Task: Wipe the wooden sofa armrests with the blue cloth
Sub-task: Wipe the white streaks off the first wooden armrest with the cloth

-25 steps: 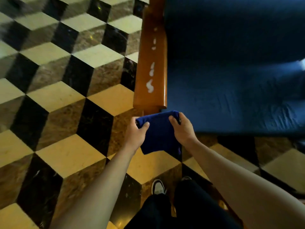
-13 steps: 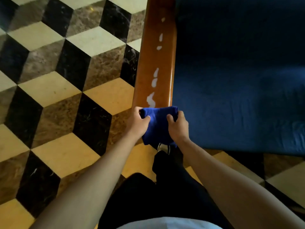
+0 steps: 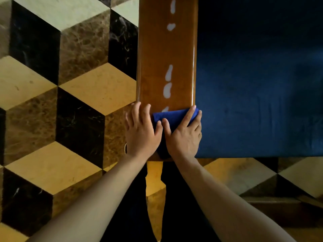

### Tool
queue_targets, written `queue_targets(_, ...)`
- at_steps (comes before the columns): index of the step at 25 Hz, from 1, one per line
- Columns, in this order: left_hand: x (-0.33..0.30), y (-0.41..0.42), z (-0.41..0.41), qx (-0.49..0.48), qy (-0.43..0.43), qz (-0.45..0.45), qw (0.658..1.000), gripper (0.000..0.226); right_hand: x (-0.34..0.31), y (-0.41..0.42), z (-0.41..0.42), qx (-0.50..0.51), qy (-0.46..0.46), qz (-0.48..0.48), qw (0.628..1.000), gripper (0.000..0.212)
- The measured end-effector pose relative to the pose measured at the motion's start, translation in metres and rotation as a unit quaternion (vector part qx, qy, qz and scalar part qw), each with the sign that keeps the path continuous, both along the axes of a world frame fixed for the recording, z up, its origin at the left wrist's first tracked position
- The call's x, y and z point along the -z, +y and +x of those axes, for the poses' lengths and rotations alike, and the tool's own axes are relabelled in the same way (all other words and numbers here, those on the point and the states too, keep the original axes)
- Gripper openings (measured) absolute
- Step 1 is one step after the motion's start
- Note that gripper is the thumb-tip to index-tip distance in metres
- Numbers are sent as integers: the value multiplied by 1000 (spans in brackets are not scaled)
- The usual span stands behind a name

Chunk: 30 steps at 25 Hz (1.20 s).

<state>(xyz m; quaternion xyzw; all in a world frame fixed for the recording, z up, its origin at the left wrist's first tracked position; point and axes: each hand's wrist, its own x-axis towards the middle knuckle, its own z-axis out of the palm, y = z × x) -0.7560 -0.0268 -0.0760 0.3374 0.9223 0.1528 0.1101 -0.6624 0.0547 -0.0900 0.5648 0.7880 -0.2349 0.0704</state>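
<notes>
Beside armrest (image 3: 167,55), blue seat cushion (image 3: 258,81), patterned floor (image 3: 70,84)

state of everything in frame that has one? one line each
blue cloth: folded, flat on the armrest's near end, under both hands
wooden armrest: glossy, white smears along its length, unwiped ahead of the cloth
left hand: flat, fingers straight
right hand: flat, pressing the cloth

1. Nothing readable anywhere: no words, labels, brands, numbers or signs.
2. Pale patches along the wooden armrest (image 3: 167,55): mere glossy blotches, no lettering.
3. Blue cloth (image 3: 172,117) plain, unmarked.
</notes>
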Motion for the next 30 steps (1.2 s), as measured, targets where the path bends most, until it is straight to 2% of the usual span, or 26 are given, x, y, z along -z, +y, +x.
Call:
queue_targets(3, 8, 2, -30, -64, -60, -5, 996, 69, 3, 29, -27, 8, 7, 40, 999, 106)
queue_targets(6, 14, 21, -59, -122, -196, -1, 973, 85, 1, 71, -64, 9, 23, 61, 998, 108)
queue_targets(7, 17, 30, -68, -143, -247, 23, 958, 84, 2, 85, -76, 17, 30, 61, 998, 108)
queue_targets(9, 20, 46, -80, -171, -333, 83, 923, 66, 5, 116, -96, 50, 53, 40, 997, 106)
queue_targets(11, 25, 54, -83, -174, -345, 113, 915, 51, 8, 144, -107, 97, 88, 0, 991, 100)
queue_targets(14, 24, 53, -81, -165, -351, 135, 912, 52, 10, 167, -111, 151, 161, -75, 972, 83)
queue_targets(16, 23, 48, -85, -163, -373, 127, 904, 53, 6, 157, -104, 163, 175, -86, 967, 81)
queue_targets(18, 21, 43, -95, -166, -393, 109, 898, 53, 3, 120, -73, 128, 144, -60, 979, 91)
queue_targets(20, 21, 40, -106, -197, -426, 98, 878, 56, -5, 56, -27, 35, 64, -19, 997, 100)
queue_targets(23, 21, 38, -116, -263, -478, 110, 831, 66, -12, -35, 18, -126, -46, 70, 989, 107)
queue_targets(27, 25, 39, -131, -349, -527, 124, 765, 57, -2, -58, -26, -163, -53, 103, 980, 113)
queue_targets(30, 26, 42, -139, -333, -575, 115, 739, 71, 7, -36, -85, -160, -32, 138, 977, 106)
